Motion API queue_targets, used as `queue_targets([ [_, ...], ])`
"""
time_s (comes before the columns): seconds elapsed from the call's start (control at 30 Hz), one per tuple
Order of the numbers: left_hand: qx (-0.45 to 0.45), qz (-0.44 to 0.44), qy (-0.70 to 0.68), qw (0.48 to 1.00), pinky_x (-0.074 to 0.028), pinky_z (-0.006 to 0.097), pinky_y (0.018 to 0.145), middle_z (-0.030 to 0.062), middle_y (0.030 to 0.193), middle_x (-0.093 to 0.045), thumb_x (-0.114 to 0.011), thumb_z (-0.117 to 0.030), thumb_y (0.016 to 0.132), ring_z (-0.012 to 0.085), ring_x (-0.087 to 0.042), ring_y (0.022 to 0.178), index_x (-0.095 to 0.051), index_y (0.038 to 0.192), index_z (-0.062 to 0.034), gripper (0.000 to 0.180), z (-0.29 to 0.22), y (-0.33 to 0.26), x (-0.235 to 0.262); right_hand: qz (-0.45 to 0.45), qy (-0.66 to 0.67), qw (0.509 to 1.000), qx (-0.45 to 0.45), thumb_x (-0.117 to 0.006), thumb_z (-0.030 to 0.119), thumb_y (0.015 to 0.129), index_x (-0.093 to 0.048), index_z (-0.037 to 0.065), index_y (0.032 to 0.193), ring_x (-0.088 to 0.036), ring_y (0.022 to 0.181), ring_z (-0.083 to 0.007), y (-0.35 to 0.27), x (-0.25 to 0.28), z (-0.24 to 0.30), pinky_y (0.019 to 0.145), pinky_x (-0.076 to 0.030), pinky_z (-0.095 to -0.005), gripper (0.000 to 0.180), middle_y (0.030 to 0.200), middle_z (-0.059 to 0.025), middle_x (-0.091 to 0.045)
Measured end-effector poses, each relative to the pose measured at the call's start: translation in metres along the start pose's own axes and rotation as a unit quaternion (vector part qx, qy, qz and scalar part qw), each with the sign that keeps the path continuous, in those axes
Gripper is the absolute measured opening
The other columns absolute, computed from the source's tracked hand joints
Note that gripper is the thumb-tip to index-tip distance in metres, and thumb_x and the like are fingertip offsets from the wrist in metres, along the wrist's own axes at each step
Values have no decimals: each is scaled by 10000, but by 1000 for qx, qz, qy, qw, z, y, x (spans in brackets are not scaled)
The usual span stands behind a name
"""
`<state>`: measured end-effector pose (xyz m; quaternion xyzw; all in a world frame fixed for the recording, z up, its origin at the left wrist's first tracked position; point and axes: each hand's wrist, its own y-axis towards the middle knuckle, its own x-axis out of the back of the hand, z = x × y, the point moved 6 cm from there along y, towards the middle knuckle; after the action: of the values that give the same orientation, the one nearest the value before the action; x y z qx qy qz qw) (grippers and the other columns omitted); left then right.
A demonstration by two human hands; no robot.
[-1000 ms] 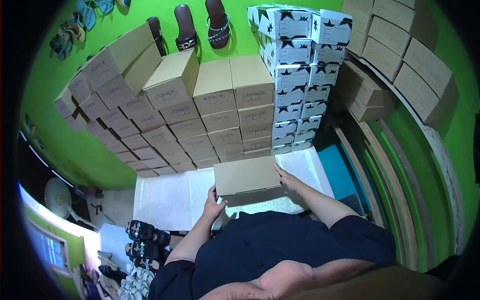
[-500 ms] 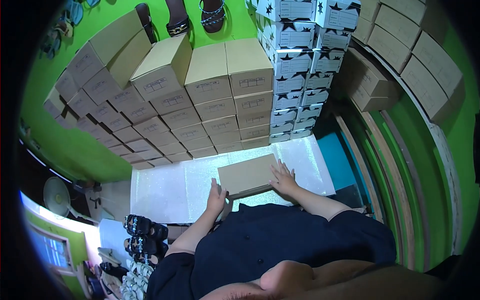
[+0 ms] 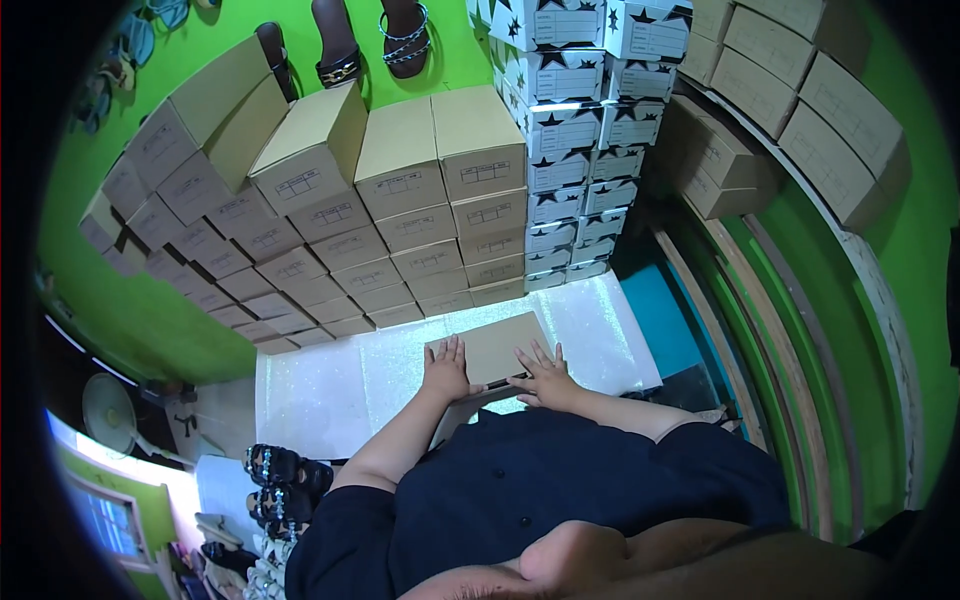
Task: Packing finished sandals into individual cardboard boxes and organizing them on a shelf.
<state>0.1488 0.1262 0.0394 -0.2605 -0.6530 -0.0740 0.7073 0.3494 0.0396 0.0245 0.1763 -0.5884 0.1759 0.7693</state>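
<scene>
Since a second ago the flat brown cardboard shoebox [image 3: 492, 346] has dropped from chest height onto the pale glittery floor mat [image 3: 330, 385] at centre frame, so it now lies set down. The left hand [image 3: 447, 368] and right hand [image 3: 545, 372] lie flat on its near edge, fingers spread. One box under two hands; the stacked brown boxes [image 3: 400, 215] behind are too many to count, with three dark sandals [image 3: 345, 45] on the wall.

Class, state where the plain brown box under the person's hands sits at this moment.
In the head view, centre: the brown box lies on the white mat, under both hands, before the stacked boxes.
</scene>
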Motion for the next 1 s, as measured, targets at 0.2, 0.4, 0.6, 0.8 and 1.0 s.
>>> queue_targets([
  [0.2,-3,32,78,996,-64,593,1205,181,1611,-276,-622,-736,710,328,-308,1473,-283,1535,12,1164,-2,10,15,-13,-19,999,26,-667,500,854,-659,316,1295,-10,1529,-387,0,2,2,1093,-9,-776,478,1658,-65,-154],
  [0.4,-30,100,-84,991,-292,550,1146,161,1308,-636,-543,-761,743,325,-582,1241,-591,1373,-131,892,29,29,50,-91,-93,987,97,-668,498,854,-658,270,1294,-8,1531,-380,0,-6,5,1092,-40,-771,495,1653,-60,-184],
  [0.6,53,28,-109,992,-483,436,979,152,1052,-730,-521,-689,865,340,-676,1022,-738,1132,-99,682,59,37,118,-82,-99,987,92,-665,515,857,-668,256,1268,21,1530,-391,2,-12,4,1078,-66,-789,486,1656,-65,-176],
  [0.8,41,-332,84,939,-222,535,1192,144,1543,-401,-628,-440,883,322,-372,1431,-357,1521,-107,768,92,53,70,-66,-43,990,113,-672,509,851,-703,265,1217,-28,1534,-375,3,-7,11,1093,-44,-777,441,1655,-60,-187],
  [1.0,14,-109,-42,993,-176,541,1208,144,1648,-171,-667,-416,844,304,-170,1522,-228,1566,-85,907,55,23,5,-11,21,998,61,-646,490,883,-686,271,1249,-19,1525,-408,2,-6,2,1064,-22,-807,429,1631,-94,-244],
])
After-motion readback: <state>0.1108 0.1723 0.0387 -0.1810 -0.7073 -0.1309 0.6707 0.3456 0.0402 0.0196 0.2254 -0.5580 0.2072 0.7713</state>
